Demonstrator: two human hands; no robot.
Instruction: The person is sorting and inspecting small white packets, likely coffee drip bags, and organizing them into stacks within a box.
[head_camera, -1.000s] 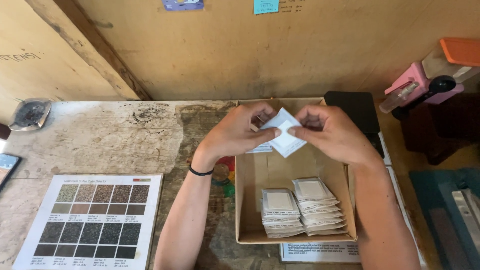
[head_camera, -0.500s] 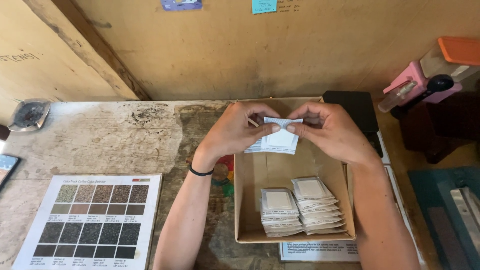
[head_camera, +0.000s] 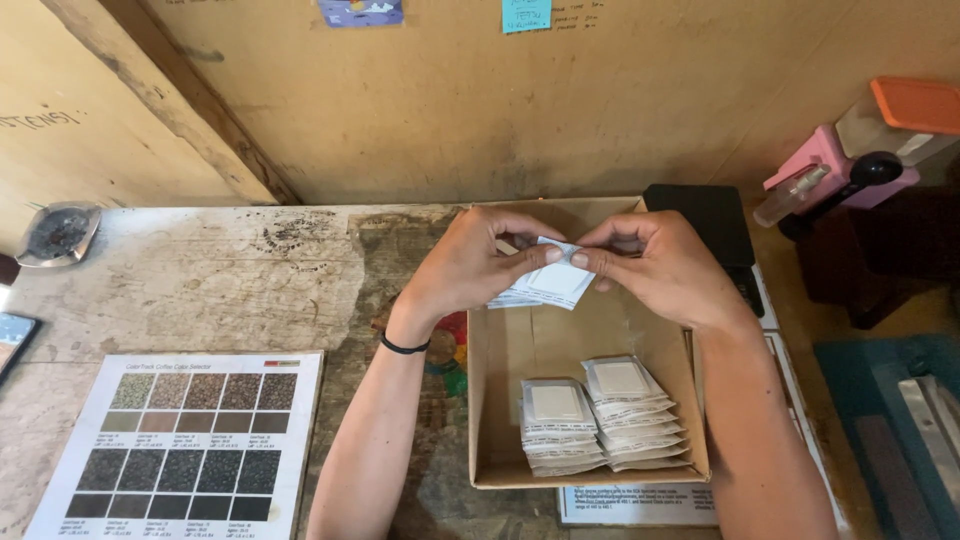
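Observation:
Both hands hold a small white paper packet (head_camera: 553, 281) above the far end of an open cardboard box (head_camera: 492, 400). My left hand (head_camera: 470, 262) pinches its upper left edge with thumb and fingers. My right hand (head_camera: 662, 266) pinches the upper right edge, fingertips almost meeting the left ones. The packet hangs tilted, its lower part over the box floor. Two fanned stacks of similar white packets (head_camera: 603, 411) lie at the near end of the box. A black band circles my left wrist.
A printed chart of brown and dark swatches (head_camera: 182, 441) lies on the worn wooden table (head_camera: 210, 280) at left. A grey ashtray (head_camera: 58, 232) sits far left. A black scale (head_camera: 712, 225), a pink device with an orange lid (head_camera: 860, 150) and a printed sheet (head_camera: 640, 505) are at right.
The packet has been turned from a diamond tilt to hanging flat from its top edge, and both hands' fingertips have closed together on that edge.

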